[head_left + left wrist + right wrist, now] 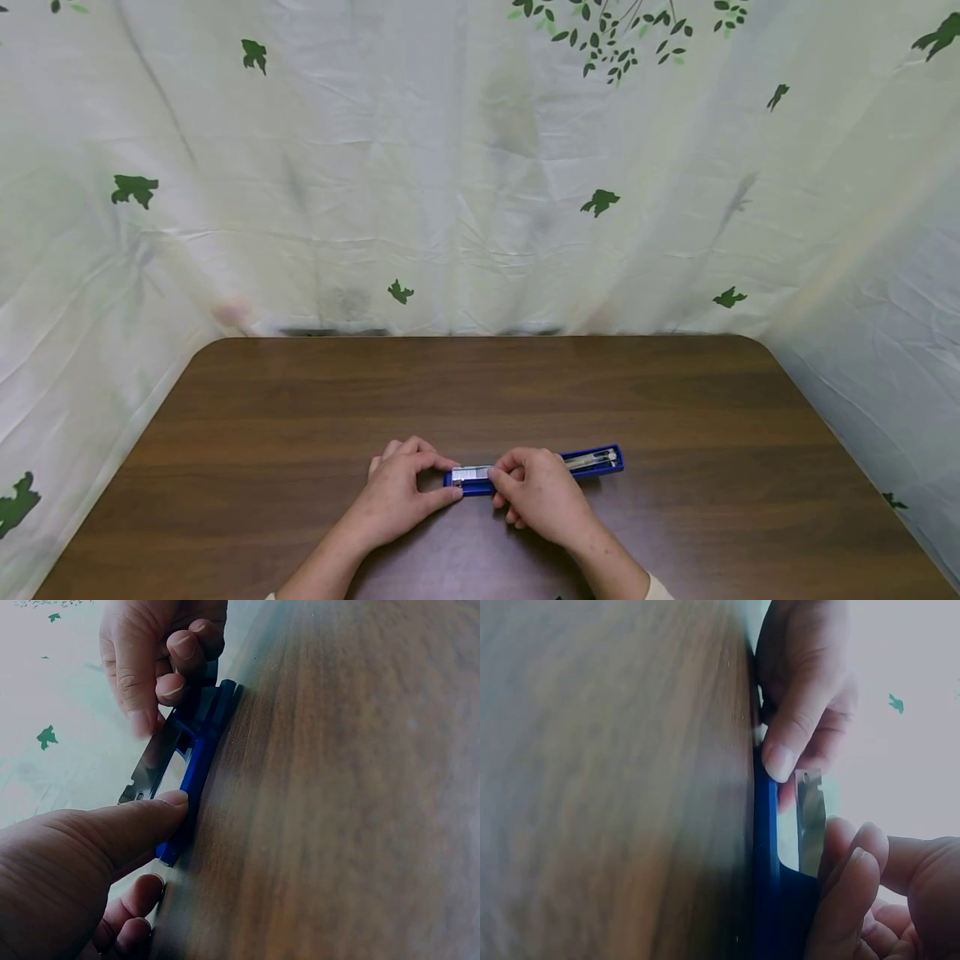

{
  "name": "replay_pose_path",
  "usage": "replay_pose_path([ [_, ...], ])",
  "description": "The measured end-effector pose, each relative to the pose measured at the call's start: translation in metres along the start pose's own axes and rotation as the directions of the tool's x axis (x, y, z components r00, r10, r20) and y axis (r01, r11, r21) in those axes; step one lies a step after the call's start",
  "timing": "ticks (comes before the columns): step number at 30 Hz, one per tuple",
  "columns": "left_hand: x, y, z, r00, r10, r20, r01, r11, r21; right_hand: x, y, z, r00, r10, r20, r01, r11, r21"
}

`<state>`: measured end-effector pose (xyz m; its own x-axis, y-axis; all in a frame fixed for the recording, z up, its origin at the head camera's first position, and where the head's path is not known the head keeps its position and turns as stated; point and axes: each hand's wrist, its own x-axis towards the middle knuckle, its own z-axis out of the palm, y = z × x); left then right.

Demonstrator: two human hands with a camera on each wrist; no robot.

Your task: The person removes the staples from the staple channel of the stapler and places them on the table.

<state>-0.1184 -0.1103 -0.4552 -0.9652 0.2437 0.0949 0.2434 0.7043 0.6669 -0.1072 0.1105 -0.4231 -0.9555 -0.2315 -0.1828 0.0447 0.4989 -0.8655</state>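
Note:
A blue stapler (pixel 477 490) lies lengthwise on the table, hinged wide so that its top cover (pixel 596 462) stretches away to the right with the inside facing up. Its silver staple magazine (pixel 471 473) shows at the left part, raised from the blue base (pixel 767 825) in the right wrist view. My left hand (pixel 397 496) grips the left end of the base between thumb and index finger. At the magazine's middle, my right hand (pixel 547 496) pinches with thumb and index fingertip, its other fingers curled. That hand hides the stapler's hinge part in the head view.
The brown wooden table (pixel 300 400) has rounded far corners. Behind it and along both sides hangs a pale curtain (pixel 450 167) printed with green leaves and bird shapes.

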Motion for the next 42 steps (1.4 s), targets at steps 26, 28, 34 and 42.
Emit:
replay_pose_path([
  [26, 0.0, 0.002, -0.003, 1.0, -0.006, 0.021, 0.006, 1.0, -0.004, 0.001, -0.001, -0.002, 1.0, 0.007, -0.016, -0.007, 1.0, -0.003],
  [28, 0.0, 0.002, -0.003, 1.0, -0.006, 0.02, 0.006, 1.0, -0.002, 0.001, -0.002, -0.005, 1.0, 0.002, -0.026, -0.001, 1.0, 0.016],
  [34, 0.001, 0.001, -0.002, 1.0, -0.009, 0.008, 0.009, 1.0, 0.01, 0.0, -0.004, -0.013, 0.998, -0.014, -0.054, 0.017, 0.998, 0.055],
  [42, 0.001, 0.002, -0.001, 1.0, -0.012, 0.011, 0.012, 1.0, 0.009, 0.0, -0.004, -0.017, 0.998, -0.035, -0.046, 0.038, 0.997, 0.068],
])
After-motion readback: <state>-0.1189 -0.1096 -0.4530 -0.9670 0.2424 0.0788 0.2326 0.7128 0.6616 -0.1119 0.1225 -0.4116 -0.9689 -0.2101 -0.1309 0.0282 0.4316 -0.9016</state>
